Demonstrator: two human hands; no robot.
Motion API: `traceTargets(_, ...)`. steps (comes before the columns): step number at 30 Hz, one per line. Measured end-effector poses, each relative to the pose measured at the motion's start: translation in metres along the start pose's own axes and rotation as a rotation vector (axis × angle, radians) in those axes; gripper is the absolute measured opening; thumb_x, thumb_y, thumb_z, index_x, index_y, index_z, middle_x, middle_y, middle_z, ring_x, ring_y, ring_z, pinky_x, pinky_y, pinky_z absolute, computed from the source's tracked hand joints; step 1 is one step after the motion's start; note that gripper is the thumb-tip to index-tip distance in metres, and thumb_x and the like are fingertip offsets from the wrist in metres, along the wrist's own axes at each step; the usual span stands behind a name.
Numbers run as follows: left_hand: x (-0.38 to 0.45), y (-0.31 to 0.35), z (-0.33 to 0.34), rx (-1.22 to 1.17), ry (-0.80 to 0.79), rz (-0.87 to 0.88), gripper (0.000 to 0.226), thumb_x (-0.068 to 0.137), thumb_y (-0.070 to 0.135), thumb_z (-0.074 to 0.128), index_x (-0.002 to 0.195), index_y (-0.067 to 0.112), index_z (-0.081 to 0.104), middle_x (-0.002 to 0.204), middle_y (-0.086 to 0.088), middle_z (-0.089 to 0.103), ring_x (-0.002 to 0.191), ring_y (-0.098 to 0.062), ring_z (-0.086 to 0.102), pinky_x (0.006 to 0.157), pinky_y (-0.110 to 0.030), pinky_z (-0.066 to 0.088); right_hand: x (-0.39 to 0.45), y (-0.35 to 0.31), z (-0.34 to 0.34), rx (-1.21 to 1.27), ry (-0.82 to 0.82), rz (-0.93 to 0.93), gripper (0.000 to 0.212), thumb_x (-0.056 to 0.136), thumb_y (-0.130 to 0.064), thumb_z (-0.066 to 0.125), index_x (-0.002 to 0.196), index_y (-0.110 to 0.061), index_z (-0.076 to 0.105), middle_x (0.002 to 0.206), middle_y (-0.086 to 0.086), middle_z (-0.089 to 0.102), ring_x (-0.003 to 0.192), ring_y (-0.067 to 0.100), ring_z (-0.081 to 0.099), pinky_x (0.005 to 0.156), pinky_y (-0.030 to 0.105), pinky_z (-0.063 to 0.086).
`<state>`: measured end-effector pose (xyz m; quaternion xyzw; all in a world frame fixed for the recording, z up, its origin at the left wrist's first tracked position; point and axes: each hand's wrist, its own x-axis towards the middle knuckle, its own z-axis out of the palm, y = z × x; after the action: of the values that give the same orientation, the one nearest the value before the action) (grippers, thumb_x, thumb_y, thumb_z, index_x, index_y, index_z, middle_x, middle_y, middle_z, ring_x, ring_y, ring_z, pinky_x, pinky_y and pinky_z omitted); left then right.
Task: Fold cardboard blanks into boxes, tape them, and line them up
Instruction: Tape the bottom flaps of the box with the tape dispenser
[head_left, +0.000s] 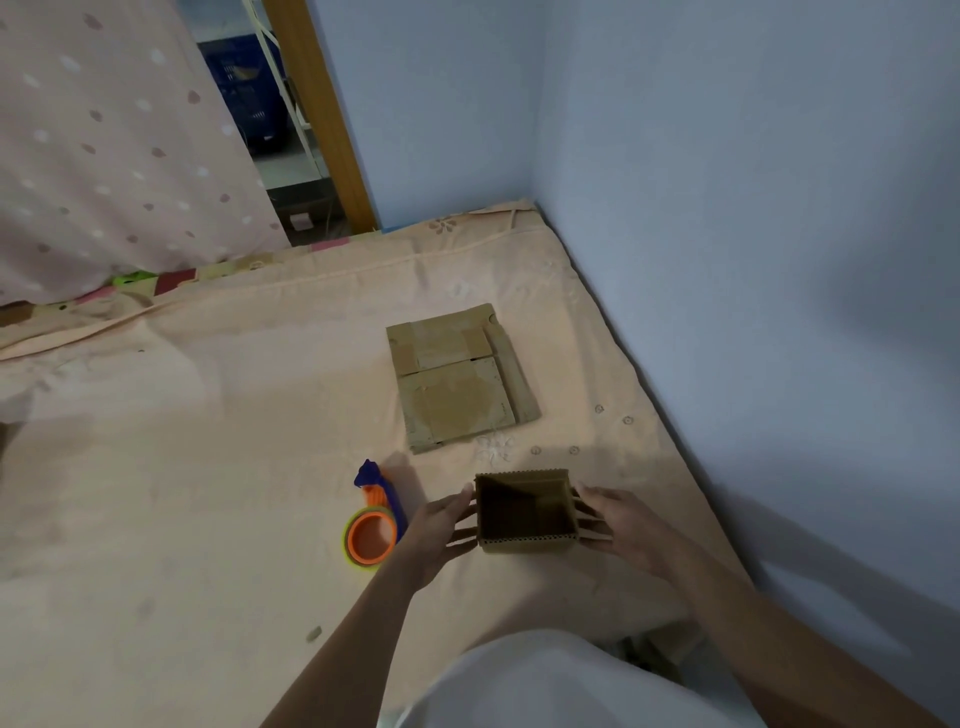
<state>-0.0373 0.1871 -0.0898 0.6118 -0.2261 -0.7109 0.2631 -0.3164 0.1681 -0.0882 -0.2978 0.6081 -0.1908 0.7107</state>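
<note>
Head view
Box (525, 512): an opened-up cardboard box, top side open and facing the camera, dark inside. It sits low and right of centre over the bed sheet, held between both hands. Whether its bottom rests on the sheet cannot be told.
Left hand (435, 535): fingers straight and spread, pressed flat against the left wall of the box. Nothing is curled round the cardboard; the hand is open and pushing inward.
Right hand (626, 525): fingers straight and spread, tips laid on the right wall of the box. Same state as the left: open, pressing, not clasping.
Flat cardboard (460, 376): folded-flat blanks lying on the sheet beyond the box, well apart from it, with strips of tape visible on the top face. How many blanks are in the pile cannot be told.
Tape dispenser (375, 522): orange core, yellow-green roll, blue handle pointing away from the person. It lies on the sheet just left of the left hand, partly hidden by the wrist.
Bed sheet (208, 467): peach cloth with a faint flower print, covering the work surface.
Wall (727, 208): pale blue, meeting the bed along its right edge.
Curtain (104, 156): pink with spots, upper left.
</note>
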Motion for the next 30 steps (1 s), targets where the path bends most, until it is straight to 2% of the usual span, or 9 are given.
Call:
traceTargets(3, -0.001, -0.002, 0.005, -0.011, 0.007, 0.002, 0.054, 0.094, 0.046, 0.058, 0.137, 0.014, 0.051, 0.134, -0.006, 0.057, 0.121, -0.03, 0.056, 0.106, -0.048, 0.047, 0.003, 0.003, 0.0, 0.018, -0.004, -0.001, 0.064, 0.08, -0.057, 0.069, 0.13, -0.018, 0.064, 0.127, 0.003, 0.068, 0.121, 0.025, 0.061, 0.108, 0.048, 0.047)
traceTargets(6, -0.005, -0.005, 0.011, -0.052, 0.019, 0.01, 0.042, 0.099, 0.04, 0.055, 0.133, 0.016, 0.053, 0.129, -0.003, 0.059, 0.118, -0.027, 0.058, 0.105, -0.044, 0.048, 0.004, 0.002, 0.007, 0.012, -0.01, 0.01, 0.053, 0.091, -0.05, 0.064, 0.132, -0.015, 0.062, 0.122, 0.004, 0.071, 0.118, 0.024, 0.063, 0.107, 0.045, 0.048)
traceTargets(13, -0.009, -0.002, 0.02, 0.049, 0.121, 0.039, 0.051, 0.098, 0.047, 0.054, 0.135, 0.012, 0.054, 0.116, 0.001, 0.064, 0.108, -0.025, 0.064, 0.099, -0.047, 0.053, -0.002, -0.015, 0.019, -0.003, 0.053, 0.023, 0.047, 0.094, -0.05, 0.062, 0.124, -0.014, 0.065, 0.112, 0.005, 0.074, 0.109, 0.024, 0.068, 0.099, 0.044, 0.054)
traceTargets(19, -0.027, 0.027, 0.018, 0.017, 0.228, 0.051, 0.05, 0.096, 0.055, 0.053, 0.127, 0.015, 0.057, 0.114, -0.007, 0.07, 0.1, -0.03, 0.069, 0.091, -0.049, 0.056, -0.009, -0.056, 0.027, -0.101, 0.024, 0.057, 0.068, 0.081, -0.066, 0.065, 0.125, -0.014, 0.061, 0.119, 0.011, 0.069, 0.111, 0.036, 0.065, 0.1, 0.053, 0.052)
traceTargets(23, -0.055, 0.04, 0.014, -0.081, 0.285, 0.076, 0.046, 0.096, 0.053, 0.054, 0.121, 0.015, 0.06, 0.112, -0.01, 0.071, 0.095, -0.033, 0.072, 0.086, -0.051, 0.059, -0.027, -0.092, 0.043, -0.19, -0.067, 0.013, 0.056, 0.089, -0.062, 0.06, 0.117, -0.014, 0.066, 0.112, 0.011, 0.072, 0.105, 0.033, 0.067, 0.096, 0.05, 0.054)
traceTargets(28, -0.095, 0.029, 0.003, -0.153, 0.418, 0.136, 0.056, 0.094, 0.058, 0.055, 0.116, 0.008, 0.065, 0.105, -0.012, 0.073, 0.09, -0.032, 0.073, 0.077, -0.044, 0.061, -0.04, -0.106, 0.074, -0.281, -0.156, -0.055, 0.047, 0.093, -0.059, 0.057, 0.118, -0.02, 0.064, 0.113, 0.006, 0.071, 0.108, 0.027, 0.065, 0.1, 0.048, 0.052)
traceTargets(30, -0.111, 0.018, -0.004, -0.172, 0.462, 0.149, 0.056, 0.094, 0.058, 0.054, 0.115, 0.007, 0.067, 0.106, -0.013, 0.073, 0.093, -0.033, 0.072, 0.074, -0.042, 0.061, -0.044, -0.102, 0.09, -0.298, -0.176, -0.074, 0.048, 0.092, -0.061, 0.057, 0.119, -0.022, 0.063, 0.114, 0.005, 0.071, 0.108, 0.026, 0.065, 0.1, 0.049, 0.052)
